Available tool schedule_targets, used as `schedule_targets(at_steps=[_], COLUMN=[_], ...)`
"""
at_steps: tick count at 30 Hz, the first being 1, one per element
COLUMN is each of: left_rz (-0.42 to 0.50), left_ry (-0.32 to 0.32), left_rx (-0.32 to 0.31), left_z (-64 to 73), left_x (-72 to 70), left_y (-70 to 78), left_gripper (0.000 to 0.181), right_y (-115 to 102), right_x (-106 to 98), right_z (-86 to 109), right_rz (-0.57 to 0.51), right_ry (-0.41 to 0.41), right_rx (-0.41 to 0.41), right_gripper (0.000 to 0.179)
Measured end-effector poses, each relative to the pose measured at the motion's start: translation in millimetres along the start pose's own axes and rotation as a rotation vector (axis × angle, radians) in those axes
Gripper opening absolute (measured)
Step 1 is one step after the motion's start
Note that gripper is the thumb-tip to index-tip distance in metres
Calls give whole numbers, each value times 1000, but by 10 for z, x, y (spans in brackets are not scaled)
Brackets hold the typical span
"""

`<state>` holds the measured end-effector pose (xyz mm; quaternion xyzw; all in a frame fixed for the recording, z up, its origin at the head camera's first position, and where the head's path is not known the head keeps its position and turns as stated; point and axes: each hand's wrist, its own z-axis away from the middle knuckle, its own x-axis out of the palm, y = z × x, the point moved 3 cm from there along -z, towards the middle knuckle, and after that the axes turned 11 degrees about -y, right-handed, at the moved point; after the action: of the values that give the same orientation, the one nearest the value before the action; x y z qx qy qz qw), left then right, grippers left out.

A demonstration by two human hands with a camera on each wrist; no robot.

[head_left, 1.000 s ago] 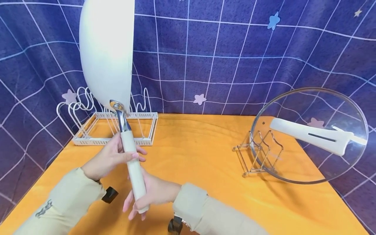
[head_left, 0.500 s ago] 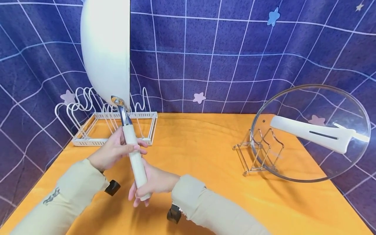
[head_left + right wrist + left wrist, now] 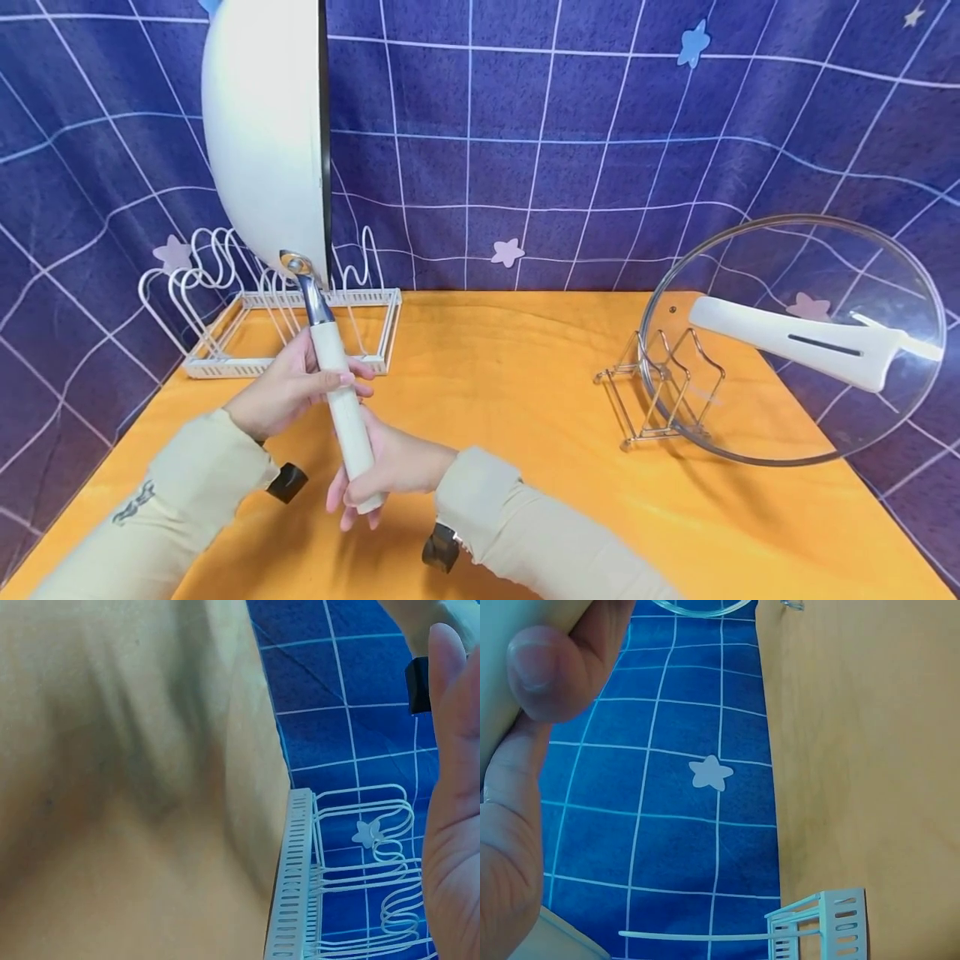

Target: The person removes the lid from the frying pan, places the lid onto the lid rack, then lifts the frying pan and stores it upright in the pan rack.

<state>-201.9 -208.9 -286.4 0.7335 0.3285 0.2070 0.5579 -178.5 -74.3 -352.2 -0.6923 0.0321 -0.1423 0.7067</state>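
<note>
A white wok [image 3: 262,133] stands on edge, its rim upright and its dark inside showing as a thin strip on the right. Its cream handle [image 3: 348,417] slants down toward me. My left hand [image 3: 281,387] grips the upper part of the handle, thumb on top; this thumb [image 3: 544,671] also shows in the left wrist view. My right hand [image 3: 397,462] holds the handle near its lower end. Behind the wok's lower edge is a white wire rack [image 3: 292,365]. Whether the wok sits between its wires, I cannot tell.
On the right, a glass lid [image 3: 787,433] with a white handle [image 3: 802,342] leans upright in a small metal rack [image 3: 660,433]. An orange cloth [image 3: 510,383] covers the table. Behind hangs a blue gridded curtain [image 3: 525,108] with stars.
The handle's lower end and my right hand have shifted slightly up and away from me. The wok has turned a little, so its dark inside now shows at the rim.
</note>
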Motion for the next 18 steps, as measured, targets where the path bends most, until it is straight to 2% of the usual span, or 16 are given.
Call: schedule_targets(at_steps=[12,18], left_rz=[-13,-15], left_ry=[1,9], left_rx=[-16,-50], left_z=[15,21], left_x=[-1,12], left_y=[-69,-115], left_gripper=[29,31], right_y=[87,154], right_x=[-4,16], right_z=[-20,-30], right_rz=[-45,-73], right_ry=[-6,-27], right_rx=[-25,-74], right_gripper=[93,75])
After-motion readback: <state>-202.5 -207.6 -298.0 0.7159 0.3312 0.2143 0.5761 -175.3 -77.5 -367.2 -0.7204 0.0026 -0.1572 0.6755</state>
